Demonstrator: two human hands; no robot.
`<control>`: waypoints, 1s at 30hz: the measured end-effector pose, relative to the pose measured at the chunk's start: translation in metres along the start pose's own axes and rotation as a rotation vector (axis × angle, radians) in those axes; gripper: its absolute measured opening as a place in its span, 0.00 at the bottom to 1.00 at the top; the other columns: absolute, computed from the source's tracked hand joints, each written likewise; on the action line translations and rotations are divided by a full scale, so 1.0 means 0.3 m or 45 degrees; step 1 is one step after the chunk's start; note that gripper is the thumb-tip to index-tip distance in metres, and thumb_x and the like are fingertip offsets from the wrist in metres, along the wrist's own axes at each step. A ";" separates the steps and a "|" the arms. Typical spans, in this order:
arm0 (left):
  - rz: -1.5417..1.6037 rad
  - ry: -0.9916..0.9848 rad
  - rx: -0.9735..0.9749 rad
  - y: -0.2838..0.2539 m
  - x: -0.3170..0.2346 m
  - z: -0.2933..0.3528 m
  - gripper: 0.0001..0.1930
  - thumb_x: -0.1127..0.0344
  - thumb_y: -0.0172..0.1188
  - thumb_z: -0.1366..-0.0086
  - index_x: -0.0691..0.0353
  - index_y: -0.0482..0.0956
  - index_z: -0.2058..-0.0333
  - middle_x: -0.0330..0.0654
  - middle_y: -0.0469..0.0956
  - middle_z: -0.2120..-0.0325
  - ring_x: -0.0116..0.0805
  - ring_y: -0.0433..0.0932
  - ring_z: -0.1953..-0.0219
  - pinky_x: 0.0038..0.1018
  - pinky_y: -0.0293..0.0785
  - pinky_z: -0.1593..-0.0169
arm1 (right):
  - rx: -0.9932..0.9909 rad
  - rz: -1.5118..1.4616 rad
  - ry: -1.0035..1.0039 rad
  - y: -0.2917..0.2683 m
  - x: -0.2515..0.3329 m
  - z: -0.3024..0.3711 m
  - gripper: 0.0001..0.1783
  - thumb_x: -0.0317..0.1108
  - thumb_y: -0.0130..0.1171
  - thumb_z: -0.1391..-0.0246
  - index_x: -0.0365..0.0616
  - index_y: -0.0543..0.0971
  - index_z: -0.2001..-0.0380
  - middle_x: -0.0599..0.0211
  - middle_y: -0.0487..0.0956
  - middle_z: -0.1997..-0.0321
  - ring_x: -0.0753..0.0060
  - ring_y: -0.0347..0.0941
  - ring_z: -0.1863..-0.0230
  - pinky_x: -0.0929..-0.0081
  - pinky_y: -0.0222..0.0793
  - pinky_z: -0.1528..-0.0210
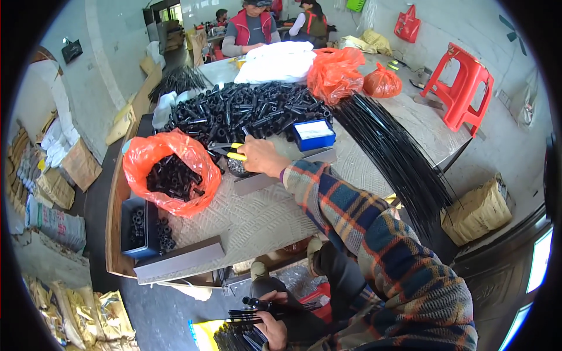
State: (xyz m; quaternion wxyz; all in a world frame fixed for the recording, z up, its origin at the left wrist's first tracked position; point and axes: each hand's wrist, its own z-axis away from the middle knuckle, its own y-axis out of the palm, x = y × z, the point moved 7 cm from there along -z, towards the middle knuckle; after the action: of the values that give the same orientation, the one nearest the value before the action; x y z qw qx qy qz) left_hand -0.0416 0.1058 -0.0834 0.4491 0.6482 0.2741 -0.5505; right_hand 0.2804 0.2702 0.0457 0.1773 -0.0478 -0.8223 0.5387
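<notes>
My right hand (263, 157) reaches across the table with its fingers on the yellow handles of a pair of pliers (237, 156), whose metal jaws point left. Under the pliers is a small round dish (236, 168) of tiny shiny metal pieces. Low in the view, above my lap, my left hand (273, 329) is closed around thin black rods (243, 316). A short black tubular fitting (256, 303) shows at its fingers. A heap of similar black fittings (234, 111) covers the table beyond my right hand.
A red plastic bag (202, 153) of black parts stands left, near a blue-grey bin (134, 248). A blue box (314, 142) and long black rods (392, 158) lie to the right. A red stool (462, 88) rests on the table. Across it sits a person (254, 29).
</notes>
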 end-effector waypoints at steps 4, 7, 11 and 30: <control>0.022 0.124 0.007 0.000 -0.032 0.012 0.34 0.40 0.30 0.35 0.71 0.66 0.57 0.52 0.75 0.70 0.38 0.74 0.72 0.30 0.71 0.62 | -0.119 -0.069 -0.014 -0.059 -0.004 0.068 0.14 0.34 0.56 0.58 0.42 0.76 0.65 0.55 0.72 0.65 0.51 0.73 0.66 0.58 0.68 0.65; 0.080 0.066 -0.030 0.020 -0.098 0.039 0.34 0.39 0.31 0.36 0.71 0.66 0.57 0.49 0.75 0.74 0.35 0.73 0.74 0.28 0.70 0.64 | -0.074 -0.590 -0.144 -0.148 0.072 0.260 0.12 0.36 0.53 0.50 0.42 0.71 0.64 0.62 0.71 0.69 0.65 0.71 0.68 0.68 0.65 0.69; -0.053 0.091 0.129 0.084 -0.186 0.055 0.32 0.41 0.33 0.35 0.70 0.68 0.57 0.45 0.73 0.80 0.31 0.70 0.76 0.25 0.67 0.65 | 0.488 -1.784 0.209 -0.211 0.276 0.690 0.09 0.33 0.56 0.48 0.42 0.73 0.64 0.73 0.72 0.69 0.85 0.64 0.67 0.81 0.62 0.68; -0.076 0.008 0.292 0.289 -0.279 0.227 0.15 0.63 0.41 0.34 0.69 0.69 0.59 0.42 0.74 0.72 0.29 0.72 0.69 0.25 0.67 0.60 | -0.053 -2.122 -0.068 -0.333 0.277 1.048 0.03 0.26 0.55 0.50 0.37 0.74 0.72 0.61 0.68 0.65 0.77 0.67 0.68 0.77 0.68 0.65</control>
State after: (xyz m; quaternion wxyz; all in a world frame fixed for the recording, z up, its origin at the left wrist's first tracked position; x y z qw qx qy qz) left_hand -0.0201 0.0185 0.0220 0.3546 0.6886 0.2298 -0.5894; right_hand 0.1064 -0.0220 0.0438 0.4972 0.5859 -0.6021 0.2167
